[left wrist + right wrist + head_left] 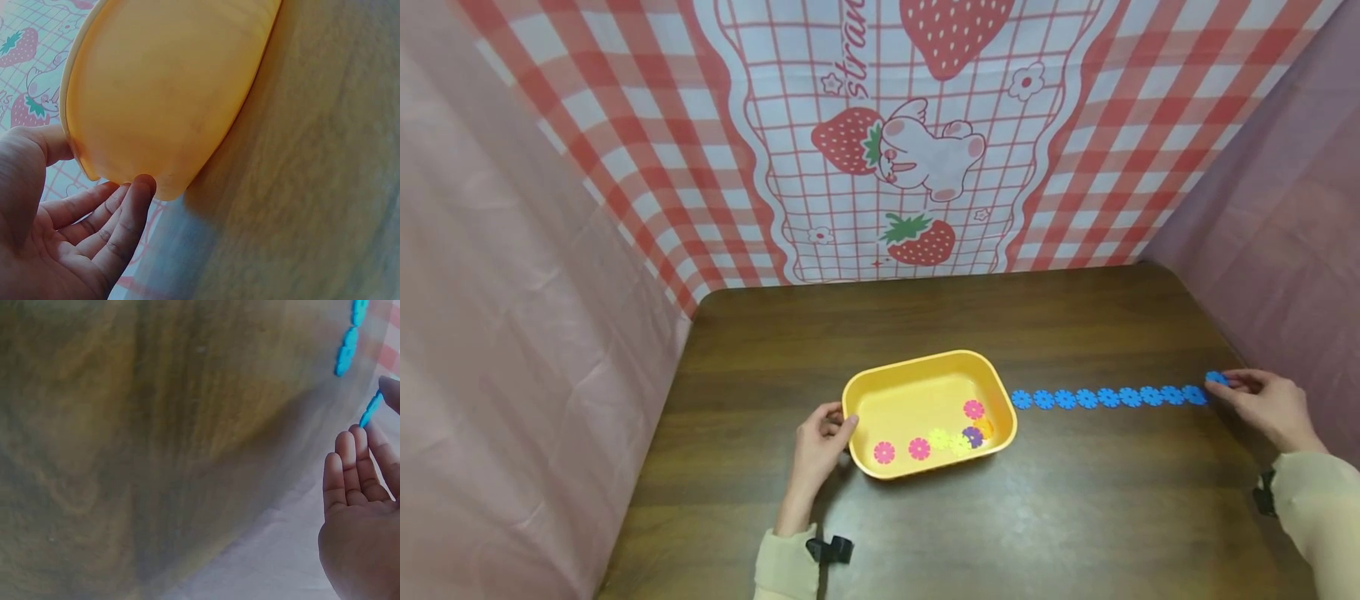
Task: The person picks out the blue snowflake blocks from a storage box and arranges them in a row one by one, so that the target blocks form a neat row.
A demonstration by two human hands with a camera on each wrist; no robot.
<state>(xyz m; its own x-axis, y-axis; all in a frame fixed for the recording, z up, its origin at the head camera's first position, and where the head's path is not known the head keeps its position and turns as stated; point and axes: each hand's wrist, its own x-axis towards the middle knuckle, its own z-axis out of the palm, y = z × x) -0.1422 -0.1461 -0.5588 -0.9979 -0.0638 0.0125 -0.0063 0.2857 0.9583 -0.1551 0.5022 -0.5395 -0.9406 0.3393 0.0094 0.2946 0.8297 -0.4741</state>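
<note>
My left hand [820, 442] grips the left end of a yellow plastic basin [867, 392], thumb over the rim and fingers against the outer wall. In the left wrist view the basin's outside [162, 94] looks tilted up from the table. Inside lie several flower-shaped discs: pink [884, 452], yellow [939, 438], purple [972, 437] and orange [984, 428]. At the table's right side my right hand [1270, 404] pinches a blue flower disc [1216, 378] between thumb and fingers. Just left of it, a row of blue flower discs [1107, 397] runs from the basin's right end.
The brown wooden table [925, 542] has its right edge close to my right hand. A checked strawberry cloth [917, 167] hangs behind it. Pink curtains [512, 292] hang at both sides.
</note>
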